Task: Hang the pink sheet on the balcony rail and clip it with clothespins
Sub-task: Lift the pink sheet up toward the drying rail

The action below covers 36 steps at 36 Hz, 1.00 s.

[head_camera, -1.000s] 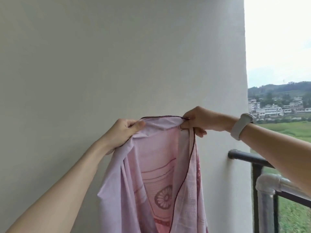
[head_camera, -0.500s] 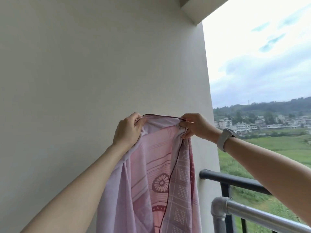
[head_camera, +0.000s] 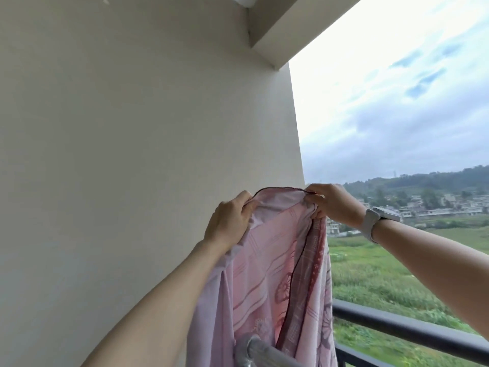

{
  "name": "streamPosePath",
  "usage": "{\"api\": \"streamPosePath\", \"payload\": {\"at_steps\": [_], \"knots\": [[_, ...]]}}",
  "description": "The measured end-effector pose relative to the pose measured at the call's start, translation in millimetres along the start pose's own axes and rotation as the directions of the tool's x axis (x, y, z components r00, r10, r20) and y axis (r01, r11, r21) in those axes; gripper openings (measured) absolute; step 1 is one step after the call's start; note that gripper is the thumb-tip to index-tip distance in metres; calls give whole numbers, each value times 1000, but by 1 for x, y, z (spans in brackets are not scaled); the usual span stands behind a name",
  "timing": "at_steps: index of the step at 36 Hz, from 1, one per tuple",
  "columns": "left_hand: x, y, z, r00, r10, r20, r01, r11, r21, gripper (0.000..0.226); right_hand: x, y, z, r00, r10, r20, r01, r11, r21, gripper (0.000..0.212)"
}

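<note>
Here we hold the pink sheet [head_camera: 267, 260] up in the air in front of the pale wall [head_camera: 132, 154], well above the black balcony rail [head_camera: 412, 329]. Our left hand [head_camera: 229, 221] is bunched around the top hem with fingers curled into the cloth; our right hand [head_camera: 332, 203], a watch [head_camera: 378, 219] on its wrist, pinches the same dark-stitched hem a little further along. The rest hangs in long folds, its lower part draped in front of a grey metal pipe [head_camera: 260, 350] at the bottom of the view. We judge the fabric thin, soft and light, with no stiffness, so it will slump and could slide off a smooth rail. The hem is the sensible place to keep hold, hands spread wider before laying it over. No clothespins are in sight
</note>
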<state>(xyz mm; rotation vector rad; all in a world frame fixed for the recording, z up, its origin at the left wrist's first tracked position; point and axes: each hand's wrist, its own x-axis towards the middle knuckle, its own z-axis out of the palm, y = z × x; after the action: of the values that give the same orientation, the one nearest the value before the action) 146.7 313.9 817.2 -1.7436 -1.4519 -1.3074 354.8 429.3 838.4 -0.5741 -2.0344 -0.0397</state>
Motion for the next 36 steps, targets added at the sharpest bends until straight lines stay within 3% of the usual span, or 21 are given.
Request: {"api": "streamPosePath", "payload": {"at_steps": [14,22,36], "knots": [[-89,142,-38,998,33,-52,-38,992,-118,23,-135,-49,-125,999,28,17,-29,995,92,10],[-138,218,-51,999,-10,-50,1,985,-172,17,-209,-76,-198,988,87,126,-99,990,97,13],[-174,382,-64,988,6,-151,-31,985,-168,15,-284,-77,-314,997,76,-32,-76,997,3,20]]}}
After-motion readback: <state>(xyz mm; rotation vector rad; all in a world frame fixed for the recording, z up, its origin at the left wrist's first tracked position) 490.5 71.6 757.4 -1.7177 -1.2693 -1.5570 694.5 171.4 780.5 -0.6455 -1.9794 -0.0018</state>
